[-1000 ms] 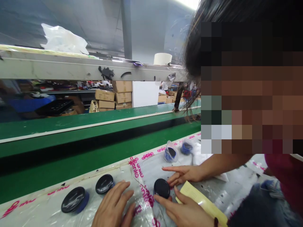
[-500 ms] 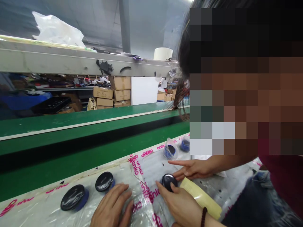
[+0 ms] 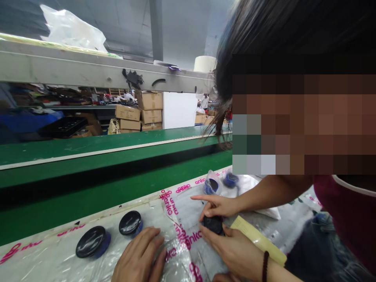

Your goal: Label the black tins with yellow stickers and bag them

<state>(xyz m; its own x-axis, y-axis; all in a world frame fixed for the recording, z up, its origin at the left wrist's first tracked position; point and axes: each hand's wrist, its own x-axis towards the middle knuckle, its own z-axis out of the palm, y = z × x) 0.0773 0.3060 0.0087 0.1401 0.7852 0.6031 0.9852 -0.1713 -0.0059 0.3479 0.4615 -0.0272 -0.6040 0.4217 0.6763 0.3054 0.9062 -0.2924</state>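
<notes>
The person's left hand (image 3: pixel 138 254) lies open and flat on a clear plastic sheet (image 3: pixel 182 266), gripping nothing, its fingers just short of a glossy black round disc (image 3: pixel 130 222). The person's right hand cannot be picked out: a sliver of fingers (image 3: pixel 220 278) at the bottom edge might be it, but too little shows to tell its grip. Between them, a co-worker's two hands close on a second black disc (image 3: pixel 213 225), which sits on the plastic sheet. The co-worker's lower hand (image 3: pixel 232 248), with a dark beaded bracelet (image 3: pixel 265 267), cups the disc from below, while the upper hand (image 3: pixel 217 206) presses down on it with the thumb, its index finger pointing out to the left. Left of that held disc lie the first disc and, further off, a third black disc (image 3: pixel 91 242) with a blue underside. Beyond the held disc sit two more discs in a clear bag (image 3: pixel 212 186) (image 3: pixel 230 180). To its right lies a yellow card (image 3: pixel 258 239), and far beyond it runs a green conveyor belt (image 3: pixel 102 164).
</notes>
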